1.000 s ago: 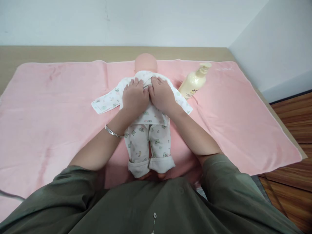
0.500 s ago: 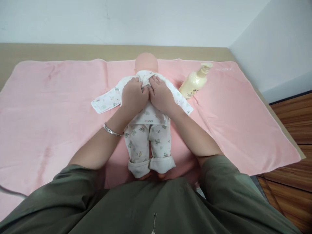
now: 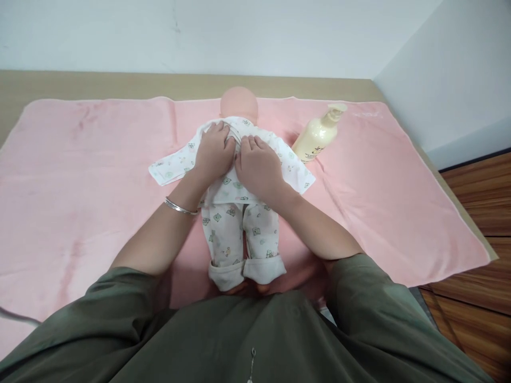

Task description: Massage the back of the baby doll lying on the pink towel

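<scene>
A baby doll (image 3: 239, 102) lies on its front, its bald head away from me. It wears a white baby shirt (image 3: 181, 162) with small printed figures, and matching trousers (image 3: 223, 229) with turned-up cuffs. My left hand (image 3: 214, 151) rests on the upper left of the shirt, thumb apart from the fingers, with folded cloth between them. Just beside it, my right hand (image 3: 259, 165) lies flat over the shirt's middle, fingers stretched out. Both hands cover part of the doll's torso. The sleeves spread out to either side.
Beneath the doll is a pink blanket (image 3: 96, 186) on a tabletop (image 3: 120, 82). A pale yellow pump bottle (image 3: 317, 137) leans at the doll's right. A wall (image 3: 239, 37) rises behind, and wood-grain panels (image 3: 479, 298) show at the lower right.
My right hand has drawn down slightly from the collar and now lies flatter on the shirt. My left hand has shifted a little left, its fingers less curled. The gap between the hands is wider.
</scene>
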`<state>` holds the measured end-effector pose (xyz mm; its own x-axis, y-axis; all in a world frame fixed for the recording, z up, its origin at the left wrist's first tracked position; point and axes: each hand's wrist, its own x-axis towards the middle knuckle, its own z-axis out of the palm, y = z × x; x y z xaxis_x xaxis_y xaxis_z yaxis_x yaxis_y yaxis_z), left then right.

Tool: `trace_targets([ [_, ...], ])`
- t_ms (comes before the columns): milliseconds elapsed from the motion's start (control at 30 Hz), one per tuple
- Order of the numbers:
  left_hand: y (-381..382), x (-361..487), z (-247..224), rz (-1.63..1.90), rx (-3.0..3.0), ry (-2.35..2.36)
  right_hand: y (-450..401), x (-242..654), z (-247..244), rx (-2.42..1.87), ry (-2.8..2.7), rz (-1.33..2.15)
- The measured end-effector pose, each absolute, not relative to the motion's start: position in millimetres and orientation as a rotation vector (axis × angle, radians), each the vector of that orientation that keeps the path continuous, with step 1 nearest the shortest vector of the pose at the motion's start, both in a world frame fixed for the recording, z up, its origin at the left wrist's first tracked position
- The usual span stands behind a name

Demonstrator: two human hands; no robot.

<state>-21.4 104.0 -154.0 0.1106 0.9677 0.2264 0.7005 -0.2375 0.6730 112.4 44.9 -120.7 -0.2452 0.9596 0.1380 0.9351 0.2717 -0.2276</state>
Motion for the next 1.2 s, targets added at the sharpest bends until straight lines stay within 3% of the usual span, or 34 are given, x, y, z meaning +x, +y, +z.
trace_targets([
  [300, 80, -7, -147, 0.882, 2.074, 1.754, 92, 135, -142, -1.649, -2.266, 0.361],
  [833, 100, -18, -171, 1.049, 1.957, 1.654, 51, 115, -116, -1.76, -2.258, 0.37],
  [1200, 103, -19, -175, 1.075, 1.944, 1.636, 86, 127, -145, -1.683, -2.169, 0.346],
])
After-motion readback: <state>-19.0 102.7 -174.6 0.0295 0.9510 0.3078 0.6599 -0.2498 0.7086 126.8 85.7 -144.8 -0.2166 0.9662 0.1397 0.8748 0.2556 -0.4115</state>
